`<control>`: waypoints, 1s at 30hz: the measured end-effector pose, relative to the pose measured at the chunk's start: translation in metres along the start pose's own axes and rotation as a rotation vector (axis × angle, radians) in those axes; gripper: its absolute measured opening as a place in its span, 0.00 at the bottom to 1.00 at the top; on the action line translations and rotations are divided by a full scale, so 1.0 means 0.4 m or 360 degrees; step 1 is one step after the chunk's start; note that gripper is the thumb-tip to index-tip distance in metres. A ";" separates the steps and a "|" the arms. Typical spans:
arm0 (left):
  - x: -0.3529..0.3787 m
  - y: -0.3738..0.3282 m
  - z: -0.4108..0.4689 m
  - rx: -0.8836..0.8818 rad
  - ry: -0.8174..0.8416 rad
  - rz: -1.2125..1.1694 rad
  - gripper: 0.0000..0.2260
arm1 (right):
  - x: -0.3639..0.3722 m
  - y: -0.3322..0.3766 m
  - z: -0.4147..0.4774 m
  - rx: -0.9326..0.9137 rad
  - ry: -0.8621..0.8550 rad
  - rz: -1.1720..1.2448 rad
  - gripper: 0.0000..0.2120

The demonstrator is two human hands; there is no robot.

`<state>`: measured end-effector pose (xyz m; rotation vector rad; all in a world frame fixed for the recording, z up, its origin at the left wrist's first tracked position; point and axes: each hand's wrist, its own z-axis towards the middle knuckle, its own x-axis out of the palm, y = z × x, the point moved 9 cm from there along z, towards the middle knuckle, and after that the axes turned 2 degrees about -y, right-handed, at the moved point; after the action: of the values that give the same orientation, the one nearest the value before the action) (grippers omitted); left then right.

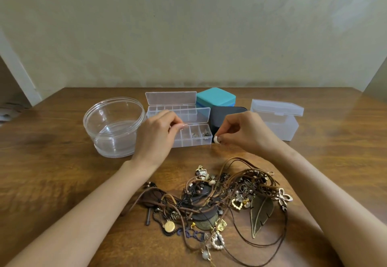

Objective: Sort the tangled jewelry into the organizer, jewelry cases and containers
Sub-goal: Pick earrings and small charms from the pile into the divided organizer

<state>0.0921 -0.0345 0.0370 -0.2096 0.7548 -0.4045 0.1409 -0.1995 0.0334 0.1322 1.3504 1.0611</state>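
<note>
1. The right hand [247, 132] pinches a small white bead [216, 139] just beside the organizer [196, 142]. If the pinch is loose, the bead drops onto the surface [62, 183] and rolls.
2. The left hand [156, 134] hovers over the organizer with its fingers [180, 127] pinched together. Whether they hold anything is too small to tell.
3. The tangled jewelry [219, 204] lies between the forearms, which could snag its cords.

Seen from a single wide-angle camera worn on the person's head, looking forward and down across a wooden table [52, 162]. Both forearms enter from the bottom corners, and the left hand [156, 134] and right hand [245, 132] sit near mid-frame, close to the lens. The jewelry tangle [211, 201] lies nearer than the hands; beyond them stand a clear compartment organizer [195, 135] and a patterned wall [188, 25].
</note>
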 end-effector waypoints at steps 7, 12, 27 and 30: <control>0.039 0.019 0.000 -0.0034 0.0080 0.0072 0.03 | 0.012 0.033 0.017 -0.0165 -0.0288 0.0163 0.08; 0.049 0.035 0.005 -0.0132 0.0119 -0.0056 0.04 | 0.060 0.057 0.055 -0.0284 -0.0300 0.0061 0.08; -0.020 0.034 0.010 -0.0093 0.0022 -0.0018 0.05 | 0.120 0.120 0.097 -0.0551 -0.0455 -0.0532 0.05; -0.019 0.029 0.008 -0.0092 0.0079 -0.0046 0.05 | 0.097 0.125 0.079 -0.0574 -0.0478 -0.0545 0.05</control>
<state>0.0924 -0.0208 0.0402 -0.2659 0.8133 -0.4169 0.1344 -0.1301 0.0462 -0.1957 0.8580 0.9322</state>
